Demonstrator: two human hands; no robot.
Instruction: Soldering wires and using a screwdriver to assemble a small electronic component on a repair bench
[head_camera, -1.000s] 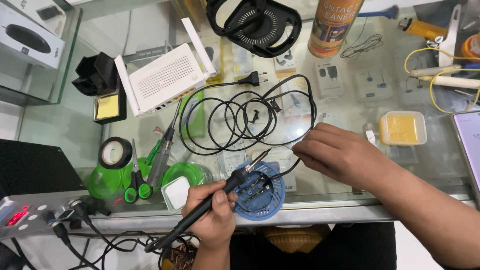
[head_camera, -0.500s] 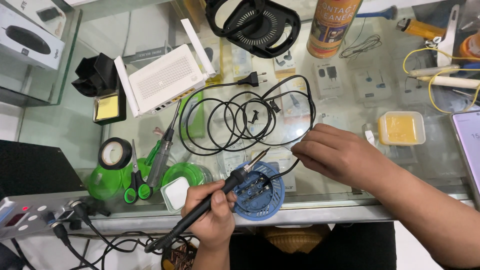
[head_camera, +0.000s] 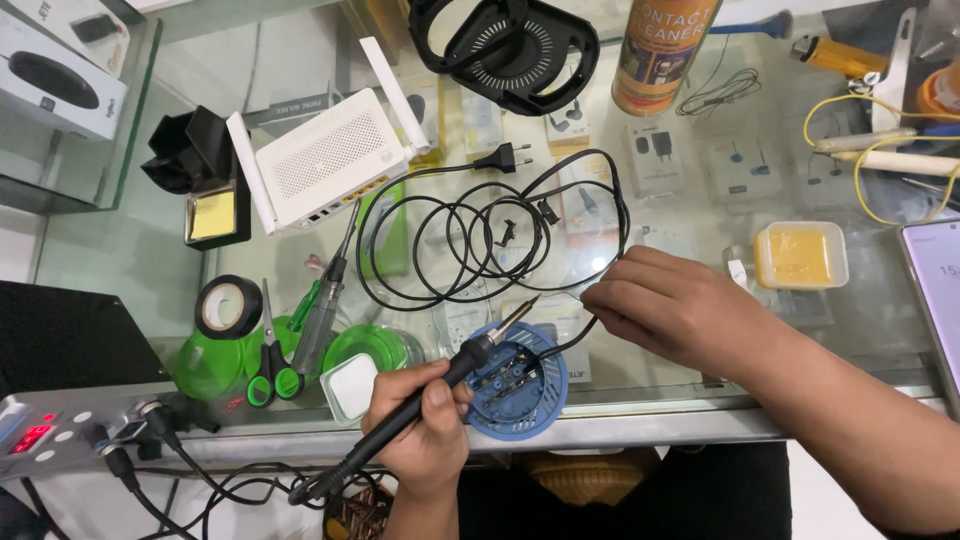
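A white mouse box (head_camera: 55, 75) sits far beyond the left hand (head_camera: 425, 440); an orange-labelled spray can (head_camera: 660, 50) stands (partly cropped) beyond the right hand (head_camera: 670, 310).

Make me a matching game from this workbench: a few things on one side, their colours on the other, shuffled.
Things:
1. scissors
2. router
3. coiled cable
4. round holder under the soldering iron

Colours:
A. white
B. blue
C. green handles
D. black

Pairs: 1-C, 2-A, 3-D, 4-B
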